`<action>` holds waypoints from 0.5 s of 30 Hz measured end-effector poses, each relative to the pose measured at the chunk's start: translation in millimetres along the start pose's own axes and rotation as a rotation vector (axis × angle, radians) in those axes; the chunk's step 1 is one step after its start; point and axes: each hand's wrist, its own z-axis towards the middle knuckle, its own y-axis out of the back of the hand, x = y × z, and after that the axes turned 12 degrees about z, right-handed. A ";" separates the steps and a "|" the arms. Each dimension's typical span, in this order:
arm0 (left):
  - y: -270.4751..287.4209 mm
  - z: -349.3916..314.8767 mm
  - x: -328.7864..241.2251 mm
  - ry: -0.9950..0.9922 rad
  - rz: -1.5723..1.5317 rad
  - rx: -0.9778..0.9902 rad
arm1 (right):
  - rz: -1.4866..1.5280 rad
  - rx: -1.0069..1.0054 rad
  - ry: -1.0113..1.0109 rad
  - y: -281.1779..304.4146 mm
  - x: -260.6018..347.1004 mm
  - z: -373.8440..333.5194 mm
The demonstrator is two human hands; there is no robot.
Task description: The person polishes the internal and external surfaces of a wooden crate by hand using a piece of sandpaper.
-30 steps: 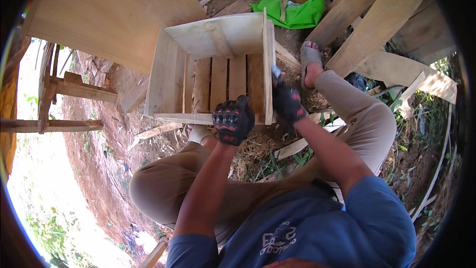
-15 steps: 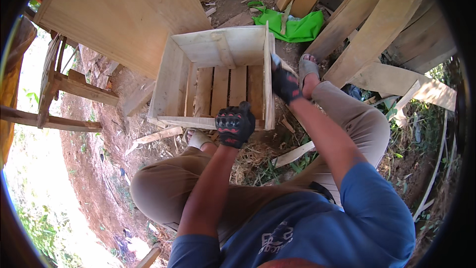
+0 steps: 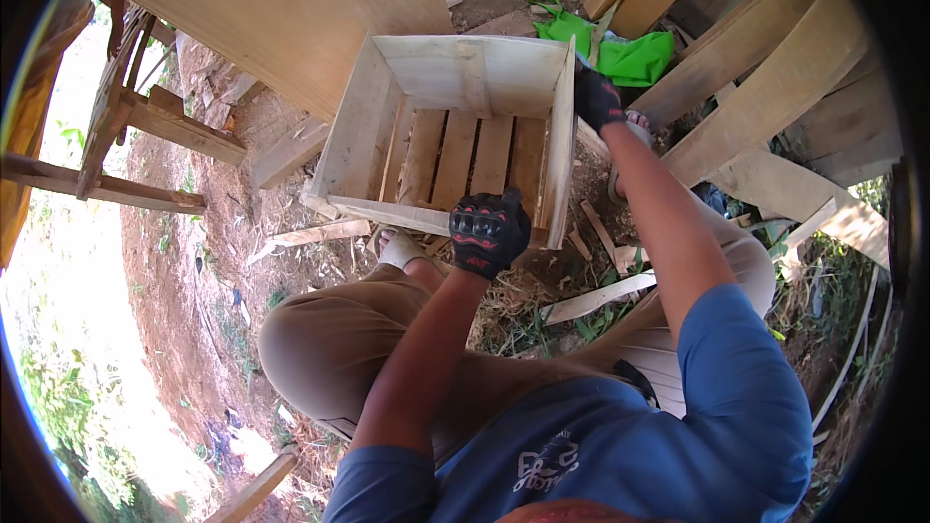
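A pale wooden crate (image 3: 436,73) with an open top and a slatted bottom stands between my feet, slightly turned. My left hand (image 3: 489,232), in a black glove with hard knuckle pads and red marks, grips the crate's near edge towards its right corner. The thumb points up above the rim. My right hand (image 3: 598,99), gloved the same way, is against the outside of the crate's right wall by the far corner. That wall hides part of its fingers, so what they hold does not show.
A large wooden panel (image 3: 281,24) leans beside the crate at the far left. Boards (image 3: 765,58) stand on the right, near a bright green bag (image 3: 635,60). Wood scraps (image 3: 596,298) and shavings lie around my sandalled feet. A rough wooden frame (image 3: 184,126) stands at left.
My right hand has slid away from me along the crate's right wall to the far corner. The crate has turned slightly, with my left hand still on its near edge. The view has shifted too.
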 end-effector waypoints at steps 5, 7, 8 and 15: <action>2.2 5.0 -4.6 -0.026 -0.008 -0.060 | -0.127 -0.130 0.074 -3.8 -21.7 0.0; -1.4 3.2 -1.0 -0.028 0.003 -0.054 | -0.054 -0.143 0.091 -15.5 -12.3 -34.5; -2.7 -2.0 3.8 -0.017 0.012 -0.047 | -0.043 -0.092 0.089 -24.5 6.0 -62.4; -6.1 -2.1 3.2 -0.001 -0.022 -0.136 | 0.008 0.112 0.153 -43.0 37.2 -265.2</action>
